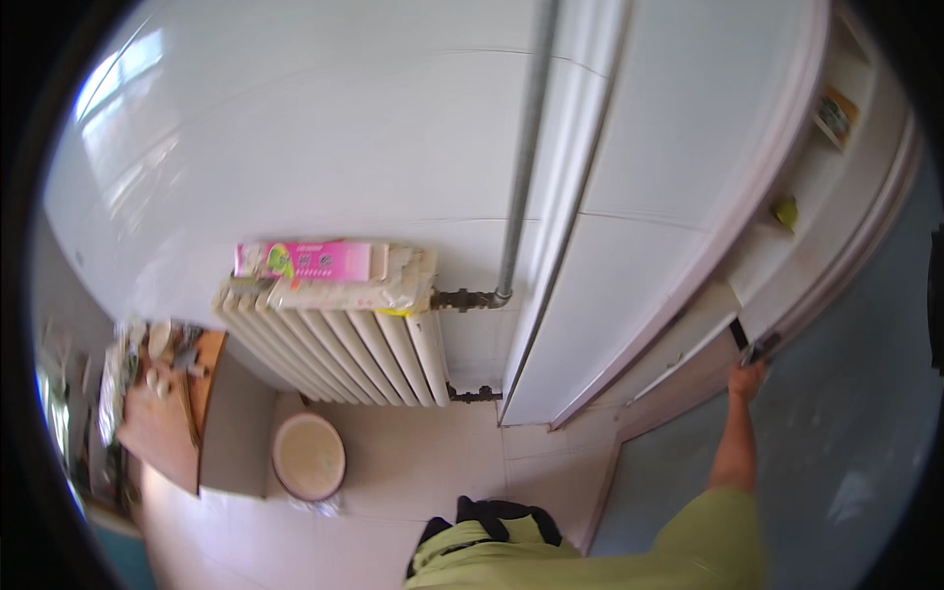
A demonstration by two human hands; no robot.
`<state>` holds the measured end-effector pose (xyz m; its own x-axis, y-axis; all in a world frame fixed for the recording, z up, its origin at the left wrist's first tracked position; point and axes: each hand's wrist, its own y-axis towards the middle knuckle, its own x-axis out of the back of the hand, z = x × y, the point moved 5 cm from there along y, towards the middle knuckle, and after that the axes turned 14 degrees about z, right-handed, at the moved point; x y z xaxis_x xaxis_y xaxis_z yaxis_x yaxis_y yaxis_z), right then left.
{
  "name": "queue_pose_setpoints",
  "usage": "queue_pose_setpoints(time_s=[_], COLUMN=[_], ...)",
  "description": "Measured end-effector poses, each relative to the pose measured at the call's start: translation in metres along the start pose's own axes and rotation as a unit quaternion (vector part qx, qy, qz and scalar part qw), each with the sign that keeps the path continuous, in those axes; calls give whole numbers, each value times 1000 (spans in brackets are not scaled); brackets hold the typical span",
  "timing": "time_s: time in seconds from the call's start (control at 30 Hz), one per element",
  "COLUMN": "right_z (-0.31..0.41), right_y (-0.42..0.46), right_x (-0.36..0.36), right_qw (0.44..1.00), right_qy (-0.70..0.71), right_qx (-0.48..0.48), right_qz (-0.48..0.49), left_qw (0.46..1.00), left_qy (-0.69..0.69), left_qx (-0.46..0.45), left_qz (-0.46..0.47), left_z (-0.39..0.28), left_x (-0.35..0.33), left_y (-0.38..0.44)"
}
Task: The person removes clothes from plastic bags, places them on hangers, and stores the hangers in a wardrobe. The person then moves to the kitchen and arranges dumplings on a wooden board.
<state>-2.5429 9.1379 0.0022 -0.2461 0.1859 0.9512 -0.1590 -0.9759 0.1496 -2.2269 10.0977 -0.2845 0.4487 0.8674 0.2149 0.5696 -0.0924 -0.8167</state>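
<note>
My right hand (748,382) is stretched out to the right and closed around the metal handle (759,348) of a blue-grey door (686,487). A dark lock plate (738,334) sits beside that handle on the door's edge. The door stands ajar, at an angle to its pinkish frame (700,258). My fingers hide part of the handle. My left hand is out of view. Before me are a white wall and a cream radiator (361,354).
On the radiator lie a pink box (317,262) and plastic packages (354,293). A round basin (309,456) sits on the tiled floor near a wooden-topped cabinet (158,413) holding eggs and clutter. A metal pipe (527,147) climbs the wall. Past the doorway, shelves hold a yellow-green object (785,212).
</note>
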Motion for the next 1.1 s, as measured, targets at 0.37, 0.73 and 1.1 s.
queue_pose_setpoints(time_s=[0.37,0.73,1.1], right_z=[-16,77,124], right_y=[94,42,-30], right_x=[-126,-128,-159], right_qw=[937,940,906], right_qy=[296,287,334], right_qx=[-21,119,179], right_qz=[183,144,189], left_qw=[988,977,953], left_qy=[-78,-147,-196], left_qx=[20,80,56], left_qz=[-134,-130,-223], left_z=[-10,60,86], left_x=[20,-9,12], left_y=[-62,-70,-81])
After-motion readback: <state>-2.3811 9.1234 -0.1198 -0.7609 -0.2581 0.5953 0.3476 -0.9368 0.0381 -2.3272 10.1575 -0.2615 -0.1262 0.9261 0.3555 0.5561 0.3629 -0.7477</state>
